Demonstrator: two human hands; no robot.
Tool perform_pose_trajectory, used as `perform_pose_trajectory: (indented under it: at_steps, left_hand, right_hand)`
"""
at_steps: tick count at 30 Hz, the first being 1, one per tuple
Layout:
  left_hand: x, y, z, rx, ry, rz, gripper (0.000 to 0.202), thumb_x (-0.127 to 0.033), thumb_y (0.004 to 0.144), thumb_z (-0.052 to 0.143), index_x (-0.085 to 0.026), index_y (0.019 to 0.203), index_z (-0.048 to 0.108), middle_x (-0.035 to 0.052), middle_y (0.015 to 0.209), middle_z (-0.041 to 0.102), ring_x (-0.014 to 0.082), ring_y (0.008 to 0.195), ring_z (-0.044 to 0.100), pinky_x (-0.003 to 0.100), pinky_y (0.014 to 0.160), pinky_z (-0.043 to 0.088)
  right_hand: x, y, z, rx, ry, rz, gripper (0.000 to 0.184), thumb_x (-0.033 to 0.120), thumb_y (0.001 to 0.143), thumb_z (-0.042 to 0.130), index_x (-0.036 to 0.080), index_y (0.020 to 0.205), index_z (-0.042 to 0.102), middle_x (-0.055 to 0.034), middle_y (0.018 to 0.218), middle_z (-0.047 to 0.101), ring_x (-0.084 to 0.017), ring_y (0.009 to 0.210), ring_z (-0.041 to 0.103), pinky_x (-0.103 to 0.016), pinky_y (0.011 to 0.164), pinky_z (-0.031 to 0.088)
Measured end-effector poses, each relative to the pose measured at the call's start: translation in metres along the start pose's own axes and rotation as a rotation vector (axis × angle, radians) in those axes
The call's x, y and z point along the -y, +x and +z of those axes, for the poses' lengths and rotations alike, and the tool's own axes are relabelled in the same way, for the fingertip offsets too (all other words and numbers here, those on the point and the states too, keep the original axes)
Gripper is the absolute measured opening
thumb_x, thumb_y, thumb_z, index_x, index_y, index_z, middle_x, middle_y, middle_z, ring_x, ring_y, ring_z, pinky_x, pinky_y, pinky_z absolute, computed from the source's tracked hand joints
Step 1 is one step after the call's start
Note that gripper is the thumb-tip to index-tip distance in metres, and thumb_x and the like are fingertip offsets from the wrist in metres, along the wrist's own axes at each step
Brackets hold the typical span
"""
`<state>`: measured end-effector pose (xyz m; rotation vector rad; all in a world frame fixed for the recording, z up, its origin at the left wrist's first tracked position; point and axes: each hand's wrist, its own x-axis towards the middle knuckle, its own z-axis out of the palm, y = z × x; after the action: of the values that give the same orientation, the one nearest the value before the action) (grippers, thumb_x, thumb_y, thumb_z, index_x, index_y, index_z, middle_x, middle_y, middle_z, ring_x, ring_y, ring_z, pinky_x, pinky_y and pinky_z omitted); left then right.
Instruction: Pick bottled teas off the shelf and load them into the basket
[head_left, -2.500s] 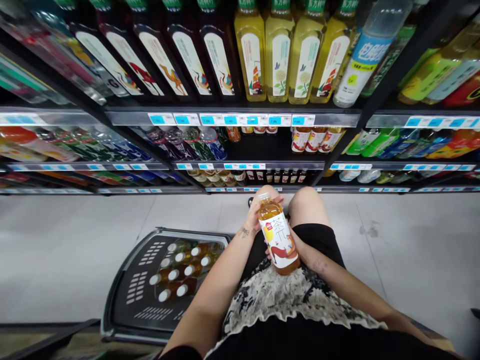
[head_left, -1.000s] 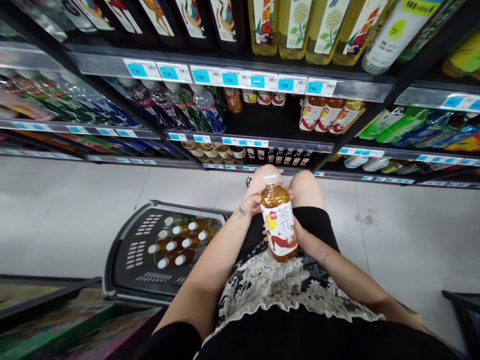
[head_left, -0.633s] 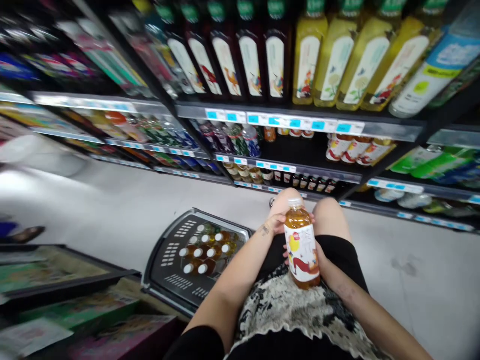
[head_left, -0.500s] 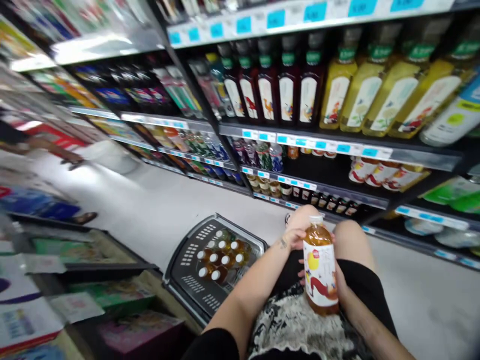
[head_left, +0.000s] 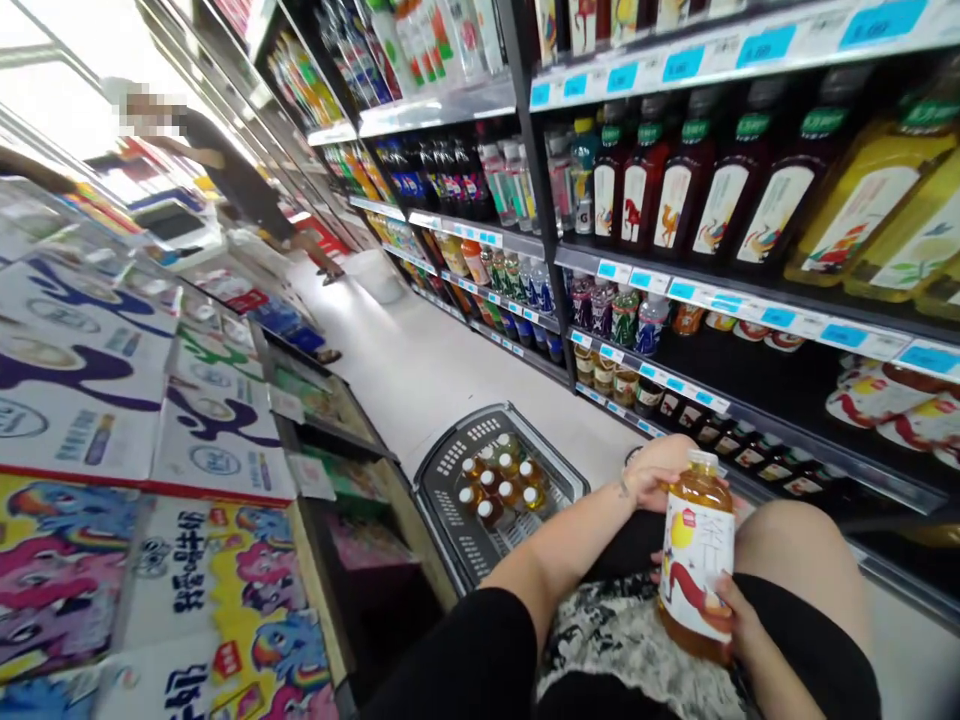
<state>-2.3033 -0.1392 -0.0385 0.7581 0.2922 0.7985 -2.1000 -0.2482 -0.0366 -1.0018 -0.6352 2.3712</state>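
A tea bottle (head_left: 699, 560) with amber drink, a white label and a white cap is tilted slightly above my lap. My left hand (head_left: 646, 482) grips it near the shoulder, its fingertips partly behind the bottle. Lower down, my right hand (head_left: 742, 615) wraps round the bottle's side, its thumb on the label and some fingers showing at the far edge. On the floor to my left stands a dark shopping basket (head_left: 450, 470), with several white-capped bottles (head_left: 491, 482) upright inside.
Shelves along the right carry dark red bottles (head_left: 679, 190) and yellow bottles (head_left: 855, 200). More white-labelled bottles (head_left: 874, 395) lie on a lower shelf at right. Stacked milk cartons (head_left: 225, 400) fill a display at left. A person (head_left: 240, 180) stands far down the aisle by a white bin (head_left: 377, 276).
My view has swung to the left, so the basket, bottle and shelves appear farther right. Both hands keep hold of the bottle, and my right thumb now shows on its label.
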Motion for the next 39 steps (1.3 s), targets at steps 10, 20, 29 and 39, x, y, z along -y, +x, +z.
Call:
perform_pose_trajectory:
  at_steps: [10, 20, 29, 39]
  left_hand:
    - [-0.02, -0.011, 0.007, -0.071, -0.303, -0.065, 0.086, -0.044, 0.057, 0.08, -0.014, 0.135, 0.057, 0.0243, 0.127, 0.067, 0.0457, 0.135, 0.05, 0.061, 0.12, 0.016]
    - [-0.019, -0.01, 0.007, -0.186, -0.294, -0.099, 0.082, -0.041, 0.058, 0.076, -0.014, 0.134, 0.058, 0.0211, 0.125, 0.069, 0.0452, 0.139, 0.046, 0.059, 0.12, 0.019]
    - [-0.017, -0.01, 0.004, -0.191, -0.281, -0.1, 0.082, -0.042, 0.06, 0.077, -0.016, 0.135, 0.059, 0.0203, 0.128, 0.068, 0.0445, 0.141, 0.044, 0.06, 0.118, 0.024]
    - [-0.022, -0.01, 0.012, -0.193, -0.259, -0.076, 0.084, -0.046, 0.058, 0.08, -0.015, 0.134, 0.059, 0.0193, 0.125, 0.069, 0.0433, 0.137, 0.049, 0.056, 0.117, 0.028]
  right_hand:
    - [0.014, -0.004, 0.023, 0.163, 0.022, -0.063, 0.085, 0.053, 0.064, 0.086, 0.012, 0.132, 0.055, -0.0196, 0.11, 0.074, -0.034, 0.095, 0.074, -0.055, 0.088, 0.058]
    - [0.013, 0.005, 0.015, 0.319, 0.078, -0.053, 0.088, 0.055, 0.065, 0.088, 0.014, 0.134, 0.053, -0.0195, 0.117, 0.072, -0.031, 0.094, 0.074, -0.046, 0.082, 0.062]
    - [0.017, 0.005, 0.018, 0.294, 0.066, -0.062, 0.09, 0.055, 0.066, 0.087, 0.012, 0.135, 0.05, -0.0198, 0.119, 0.071, -0.031, 0.096, 0.074, -0.047, 0.085, 0.061]
    - [0.018, 0.009, 0.02, 0.254, 0.19, 0.099, 0.087, 0.083, 0.092, 0.033, 0.007, 0.129, 0.056, -0.0234, 0.115, 0.071, -0.031, 0.093, 0.075, -0.047, 0.083, 0.06]
